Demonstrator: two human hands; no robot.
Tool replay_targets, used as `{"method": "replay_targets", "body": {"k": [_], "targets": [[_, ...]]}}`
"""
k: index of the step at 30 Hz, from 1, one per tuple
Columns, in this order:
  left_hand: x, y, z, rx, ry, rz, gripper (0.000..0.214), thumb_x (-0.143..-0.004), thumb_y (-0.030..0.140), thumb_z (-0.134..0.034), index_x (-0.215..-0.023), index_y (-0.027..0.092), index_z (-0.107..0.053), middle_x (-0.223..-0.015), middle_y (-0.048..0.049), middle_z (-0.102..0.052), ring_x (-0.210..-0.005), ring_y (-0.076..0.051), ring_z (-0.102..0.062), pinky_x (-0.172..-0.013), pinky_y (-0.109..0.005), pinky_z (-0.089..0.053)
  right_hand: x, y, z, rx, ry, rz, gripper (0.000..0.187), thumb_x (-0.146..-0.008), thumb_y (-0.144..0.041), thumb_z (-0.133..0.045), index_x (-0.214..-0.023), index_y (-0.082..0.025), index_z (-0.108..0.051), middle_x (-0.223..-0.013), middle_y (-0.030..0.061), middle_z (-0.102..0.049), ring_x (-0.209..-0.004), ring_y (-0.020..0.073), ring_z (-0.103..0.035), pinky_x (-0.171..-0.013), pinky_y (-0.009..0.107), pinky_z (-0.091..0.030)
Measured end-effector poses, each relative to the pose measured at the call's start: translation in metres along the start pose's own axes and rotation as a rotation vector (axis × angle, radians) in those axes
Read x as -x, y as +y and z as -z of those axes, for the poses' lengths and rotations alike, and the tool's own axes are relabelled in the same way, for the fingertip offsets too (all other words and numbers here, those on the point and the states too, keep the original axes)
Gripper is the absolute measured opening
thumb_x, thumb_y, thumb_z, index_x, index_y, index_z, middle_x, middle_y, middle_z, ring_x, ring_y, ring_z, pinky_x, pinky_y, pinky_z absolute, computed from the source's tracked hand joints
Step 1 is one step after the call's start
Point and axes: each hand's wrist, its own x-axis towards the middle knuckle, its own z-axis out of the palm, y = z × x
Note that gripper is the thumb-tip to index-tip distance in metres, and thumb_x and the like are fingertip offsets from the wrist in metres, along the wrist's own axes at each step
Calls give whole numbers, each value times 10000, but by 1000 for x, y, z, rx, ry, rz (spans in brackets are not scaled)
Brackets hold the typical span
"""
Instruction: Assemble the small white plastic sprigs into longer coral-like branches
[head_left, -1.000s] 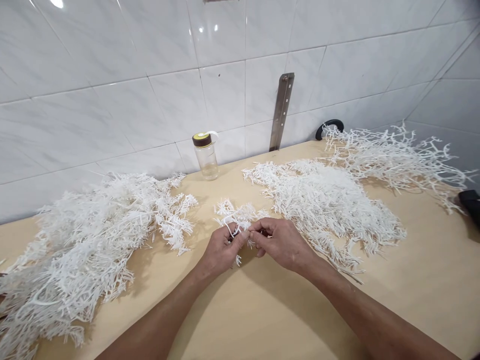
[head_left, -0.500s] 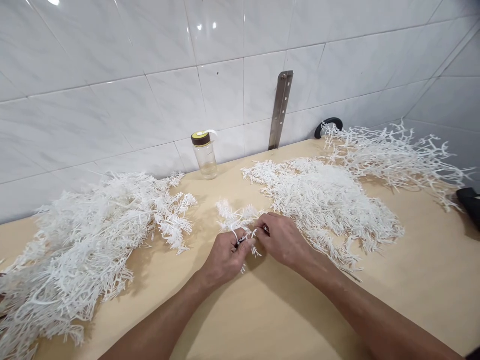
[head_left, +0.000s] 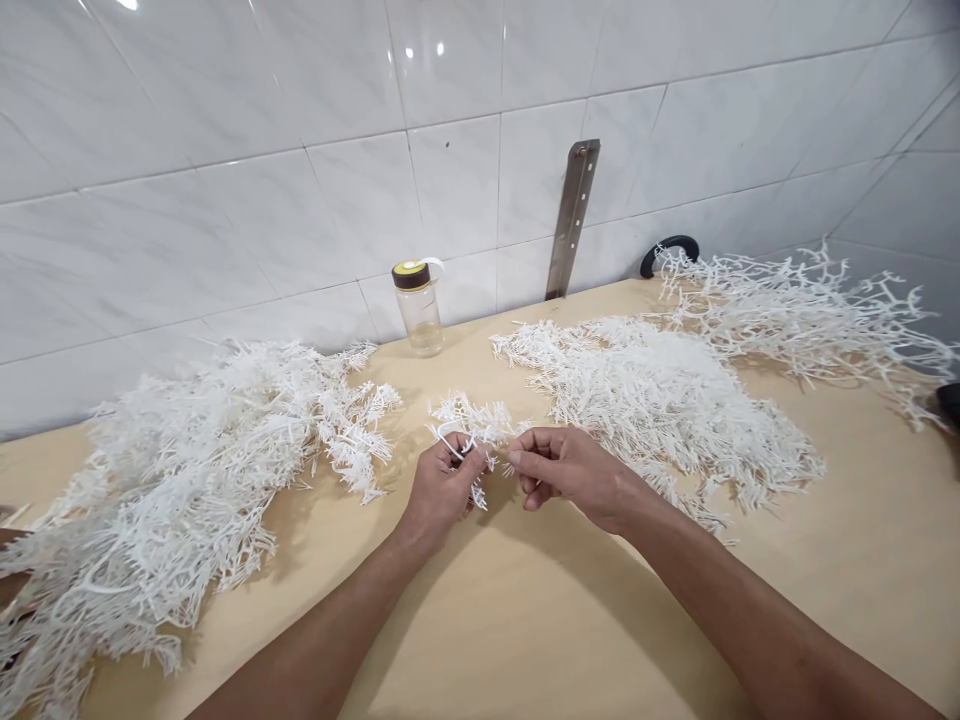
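My left hand (head_left: 442, 490) is closed around a white branching plastic sprig (head_left: 476, 418), whose feathery tips stick out above and below the fingers. Just to its right, my right hand (head_left: 559, 468) has thumb and forefinger pinched together close to the sprig. Whether a small piece sits in that pinch is too fine to make out. To the right lies a flat heap of fine white sprigs (head_left: 660, 400). A larger, fluffier pile of white sprigs (head_left: 202, 470) covers the left of the table.
Bare-stemmed white branches (head_left: 810, 315) lie at the back right beside a black curved object (head_left: 670, 250). A clear bottle (head_left: 421, 315) and a metal bracket (head_left: 574, 220) stand by the tiled wall. At the left edge, part of another person's hand (head_left: 13, 570) shows.
My right hand has drawn slightly away from my left, opening a small gap between them. The left hand has shifted up and left with the sprig. The view has turned slightly.
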Motion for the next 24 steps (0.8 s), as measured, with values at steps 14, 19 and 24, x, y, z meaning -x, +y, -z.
{"method": "replay_targets", "body": {"k": [14, 19, 24], "targets": [[0, -9, -1, -87, 45, -68, 339, -770, 482, -698, -719, 177, -557, -558, 37, -583, -455, -90, -505, -449, -210, -404, -2, 6, -10, -38, -61, -72, 391, -842, -547, -649, -824, -158, -622, -706, -2, -615, -612, 122, -647, -654, 287, -545], [0, -9, -1, -79, 54, -66, 329, -769, 458, -701, -715, 181, -532, -542, 42, -562, -450, -87, -491, -437, -198, -392, -2, 10, -9, 16, -105, -24, 379, -816, -533, -692, -835, -161, -620, -704, -17, -624, -592, 109, -645, -597, 242, -483], [1, -3, 0, -16, 24, -14, 390, -772, 510, -696, -674, 176, -522, -509, 53, -500, -410, -64, -425, -391, -178, -334, -5, 17, -9, 78, -62, 25, 328, -817, -473, -702, -766, -171, -586, -672, -24, -612, -581, 122, -649, -562, 233, -453]]}}
